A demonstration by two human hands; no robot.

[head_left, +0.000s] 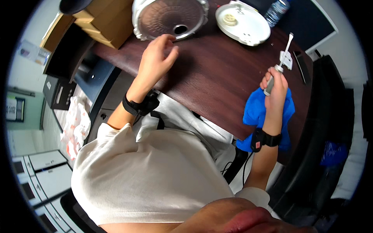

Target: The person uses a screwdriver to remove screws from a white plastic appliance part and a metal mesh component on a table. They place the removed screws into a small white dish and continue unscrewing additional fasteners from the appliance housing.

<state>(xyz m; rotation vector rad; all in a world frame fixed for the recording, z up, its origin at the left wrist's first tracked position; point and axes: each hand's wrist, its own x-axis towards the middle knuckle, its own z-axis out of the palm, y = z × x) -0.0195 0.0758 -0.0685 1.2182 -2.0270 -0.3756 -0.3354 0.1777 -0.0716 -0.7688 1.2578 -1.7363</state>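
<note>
My right hand is wrapped around the grey and white handle of a screwdriver, whose shaft points up and away to the right. Beneath that wrist lies a crumpled blue cloth. My left hand has its thumb and fingers apart, nothing between them. It is close to the near rim of a round metal housing with a dark hole; whether the fingertips touch the rim I cannot tell. Farther right is a round white cover with a small cream-coloured round part on it.
On the dark reddish-brown table are cardboard boxes at the back left and a water bottle at the back right. A small white piece and a dark flat phone-like object lie near the right edge. A black sofa stands beyond.
</note>
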